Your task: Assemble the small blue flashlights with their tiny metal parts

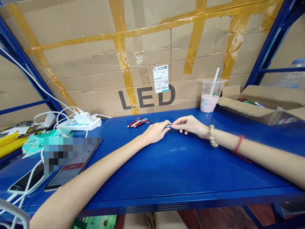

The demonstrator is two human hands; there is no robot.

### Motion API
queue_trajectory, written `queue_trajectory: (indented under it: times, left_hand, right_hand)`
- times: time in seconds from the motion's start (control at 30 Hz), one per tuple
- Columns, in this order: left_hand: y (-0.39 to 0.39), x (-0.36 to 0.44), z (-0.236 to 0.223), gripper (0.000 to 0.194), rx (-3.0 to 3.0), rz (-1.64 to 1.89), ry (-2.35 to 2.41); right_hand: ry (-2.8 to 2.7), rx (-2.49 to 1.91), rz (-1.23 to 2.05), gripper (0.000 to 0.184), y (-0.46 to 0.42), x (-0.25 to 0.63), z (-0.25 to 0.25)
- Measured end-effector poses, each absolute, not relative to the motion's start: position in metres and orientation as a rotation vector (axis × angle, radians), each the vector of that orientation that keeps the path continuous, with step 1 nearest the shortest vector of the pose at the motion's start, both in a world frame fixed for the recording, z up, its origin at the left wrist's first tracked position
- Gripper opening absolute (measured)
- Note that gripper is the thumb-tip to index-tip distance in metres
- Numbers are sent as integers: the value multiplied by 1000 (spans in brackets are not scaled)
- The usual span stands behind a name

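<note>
My left hand [156, 132] rests on the blue tabletop with its fingers closed around a small blue piece with silvery parts [168, 126], mostly covered by the fingers. From the other side, my right hand [190, 125] pinches the silvery end of that same piece between thumb and fingertips, just above the table. Beaded and red bands circle the right wrist and forearm. Just beyond my left hand lie several small red and silver stick-shaped items with carabiner-like clips [138, 123], close together.
On the left are a white power strip [82, 124] with chargers and cables, a tablet [71, 171], a phone [26, 181] and a green tissue pack [38, 140]. A plastic cup with a straw [208, 101] and an open cardboard box [257, 111] stand back right. Taped cardboard [95, 76] forms the back.
</note>
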State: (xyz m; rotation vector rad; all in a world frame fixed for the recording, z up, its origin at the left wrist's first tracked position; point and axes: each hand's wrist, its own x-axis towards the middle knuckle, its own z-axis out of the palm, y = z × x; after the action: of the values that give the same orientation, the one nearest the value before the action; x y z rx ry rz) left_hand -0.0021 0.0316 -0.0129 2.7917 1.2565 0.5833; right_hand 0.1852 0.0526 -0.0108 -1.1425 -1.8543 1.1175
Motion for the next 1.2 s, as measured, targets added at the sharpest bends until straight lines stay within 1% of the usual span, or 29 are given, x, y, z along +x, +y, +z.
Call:
queue_trajectory:
  times: [0.57,1.07,1.2]
  left_hand:
    - [31,-2,-12,23,2786,543,1283]
    - [31,-1,-12,24,2792,538,1301]
    - [30,-2,-11,26,2816,542,1240]
  right_hand:
    - [-1934,-1141,1123,43,48,184,-6]
    - [-1927,-1111,1119,37,50,184,-8]
    - [-1871,-1105,1115,37,52,185,-11]
